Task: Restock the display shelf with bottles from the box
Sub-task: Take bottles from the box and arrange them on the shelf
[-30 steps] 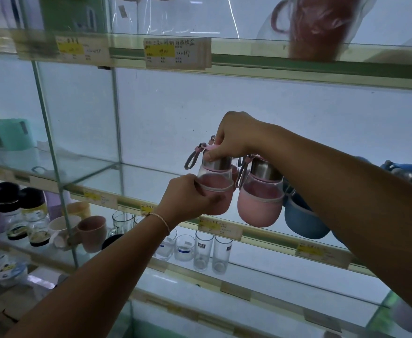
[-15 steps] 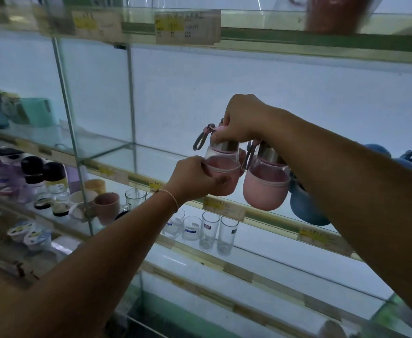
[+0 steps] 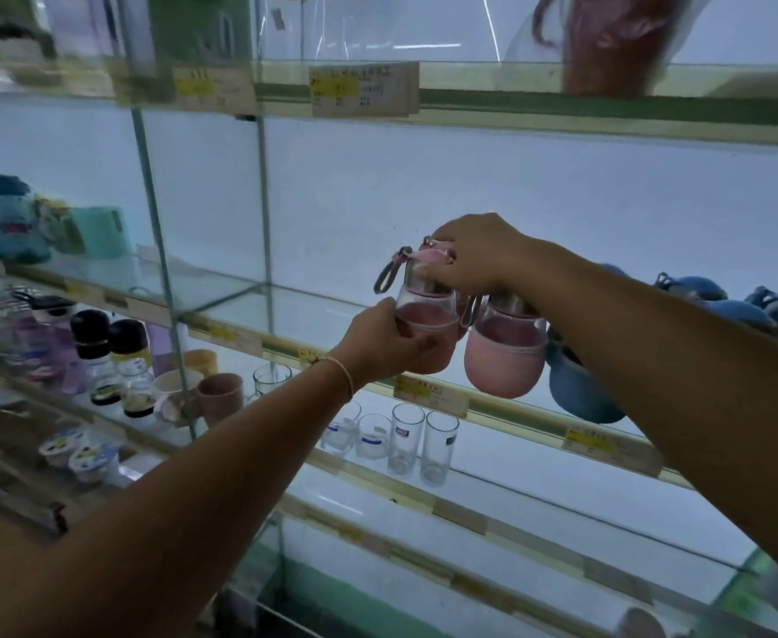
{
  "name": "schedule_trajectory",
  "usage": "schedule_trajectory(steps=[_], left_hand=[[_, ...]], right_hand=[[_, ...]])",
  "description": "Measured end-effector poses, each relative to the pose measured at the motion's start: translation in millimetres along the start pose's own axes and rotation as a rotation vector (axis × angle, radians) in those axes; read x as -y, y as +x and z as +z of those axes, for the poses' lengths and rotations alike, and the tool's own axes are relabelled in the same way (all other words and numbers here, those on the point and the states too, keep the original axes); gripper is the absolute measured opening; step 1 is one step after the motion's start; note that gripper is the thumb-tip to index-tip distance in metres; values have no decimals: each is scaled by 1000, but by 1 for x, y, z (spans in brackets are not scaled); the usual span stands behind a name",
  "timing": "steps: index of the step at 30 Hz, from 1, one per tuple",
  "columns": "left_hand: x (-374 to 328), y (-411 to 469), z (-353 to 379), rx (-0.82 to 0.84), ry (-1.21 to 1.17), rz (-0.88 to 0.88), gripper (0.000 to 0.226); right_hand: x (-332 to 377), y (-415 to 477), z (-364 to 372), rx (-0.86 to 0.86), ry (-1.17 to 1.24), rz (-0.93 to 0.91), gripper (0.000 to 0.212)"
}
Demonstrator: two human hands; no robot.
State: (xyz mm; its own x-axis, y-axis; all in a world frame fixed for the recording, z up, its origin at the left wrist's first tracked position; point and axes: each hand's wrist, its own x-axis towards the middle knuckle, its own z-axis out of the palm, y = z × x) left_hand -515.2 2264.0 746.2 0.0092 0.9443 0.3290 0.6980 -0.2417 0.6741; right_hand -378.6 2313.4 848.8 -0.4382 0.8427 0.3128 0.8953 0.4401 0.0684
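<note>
A small pink bottle (image 3: 424,315) with a steel collar and a grey loop strap stands at the front of the glass display shelf (image 3: 240,336). My left hand (image 3: 378,347) grips its pink lower body. My right hand (image 3: 470,257) holds its pink cap from above. Touching it on the right stands a second pink bottle (image 3: 502,356). Behind that one sits a blue bottle (image 3: 580,389), and more blue bottles (image 3: 700,292) show past my right forearm. The box is out of view.
Drinking glasses (image 3: 405,439) stand on the shelf below, with mugs (image 3: 219,396) and dark-capped jars (image 3: 97,352) to their left. A glass divider (image 3: 157,241) closes the bay on the left. The shelf left of the pink bottles is bare glass. Price tags line the edges.
Both hands keep their hold on the same pink bottle. The view has shifted a little; the bottle's place beside the second pink one looks unchanged.
</note>
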Motion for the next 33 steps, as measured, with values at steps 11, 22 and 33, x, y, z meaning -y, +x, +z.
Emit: schedule_trajectory(steps=[11, 22, 33], left_hand=[[-6, -8, -37, -56, 216, 131, 60], [33, -20, -95, -63, 228, 128, 67], [117, -61, -203, -131, 298, 38, 64]], right_hand=[[42, -48, 15, -282, 77, 163, 44], [110, -51, 16, -198, 93, 238, 55], [248, -14, 19, -168, 166, 49, 57]])
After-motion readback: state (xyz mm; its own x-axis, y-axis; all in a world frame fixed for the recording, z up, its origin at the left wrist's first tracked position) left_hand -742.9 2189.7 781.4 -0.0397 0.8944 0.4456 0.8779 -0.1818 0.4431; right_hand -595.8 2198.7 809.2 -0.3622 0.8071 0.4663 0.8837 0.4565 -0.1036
